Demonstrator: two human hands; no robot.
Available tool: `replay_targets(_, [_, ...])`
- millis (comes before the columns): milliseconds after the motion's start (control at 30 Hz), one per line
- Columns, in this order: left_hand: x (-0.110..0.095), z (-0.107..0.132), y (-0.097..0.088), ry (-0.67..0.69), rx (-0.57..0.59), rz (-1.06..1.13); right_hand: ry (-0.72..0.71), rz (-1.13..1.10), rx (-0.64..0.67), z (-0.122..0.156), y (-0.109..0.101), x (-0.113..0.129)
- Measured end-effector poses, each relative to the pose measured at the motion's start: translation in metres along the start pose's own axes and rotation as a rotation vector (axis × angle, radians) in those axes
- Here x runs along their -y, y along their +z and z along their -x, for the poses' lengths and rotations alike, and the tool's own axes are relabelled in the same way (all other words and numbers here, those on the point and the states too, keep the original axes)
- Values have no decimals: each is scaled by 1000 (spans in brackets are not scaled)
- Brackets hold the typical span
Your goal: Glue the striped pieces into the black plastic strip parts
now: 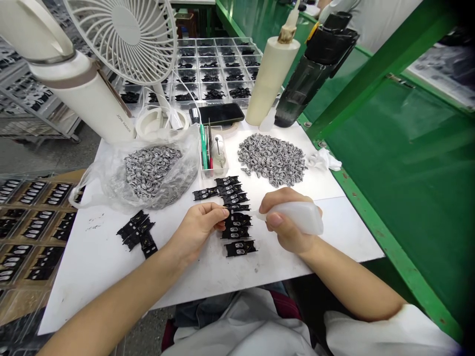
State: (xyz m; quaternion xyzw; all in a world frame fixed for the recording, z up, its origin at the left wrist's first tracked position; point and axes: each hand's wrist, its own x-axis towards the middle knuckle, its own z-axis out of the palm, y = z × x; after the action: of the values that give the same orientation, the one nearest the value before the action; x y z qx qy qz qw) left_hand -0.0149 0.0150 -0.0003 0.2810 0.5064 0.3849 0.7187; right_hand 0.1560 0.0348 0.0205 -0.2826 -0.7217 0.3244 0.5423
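Note:
My left hand (200, 225) pinches the near end of a small black plastic part (241, 207) between thumb and fingertips. My right hand (287, 236) is wrapped round a translucent white squeeze bottle (304, 216), held on its side. The bottle's thin nozzle points left, close to the black part; whether it touches, I cannot tell. Several similar black parts with shiny oval inserts lie in a column above and below, one being a separate part (240, 248) nearest me. More black parts (137, 230) lie in a loose cluster left of my left hand.
Small grey pieces fill a clear plastic bag (181, 180) and form a pile (272, 158) on the white table (208, 277). Behind stand a small box of tools (214, 170), a phone (218, 113), a fan (126, 29), bottles and a compartment tray (208, 64). A green frame (356, 198) borders the right.

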Motion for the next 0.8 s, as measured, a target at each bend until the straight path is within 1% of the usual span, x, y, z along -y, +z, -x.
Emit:
replay_targets(233, [1,-1,0,4,1,5,6,36,10,-2,-1,0])
replay_targets(400, [1,-1,1,9,7,17,15,-1,27,0,0,-1])
replay_targets(467, [2,-1,1,8,12,24,16,-51,-21,1,-3,-4])
replay_targets(533, [2,-2,0,9,10,48,15,-99,-150,0,-9,-7])
replay_targets(600, [3,-2,0,10,-8,84,37,-85,-318,-4,-22,-9])
replay_targets(667, [4,-2,0,29,-9,133,91,33,-474,-8,-42,-11])
replay_targets(700, [5,-2,-1,35,-18,157,123,118,-532,-8,-55,-12])
replay_targets(733, [7,-2,-1,36,-20,175,155,216,-574,-7,-71,-14])
replay_targets(767, [8,-3,-1,31,-49,193,186,331,-581,-5,-89,-16])
replay_targets(800, [10,-4,-1,25,-96,204,236,442,-547,-1,-107,-19])
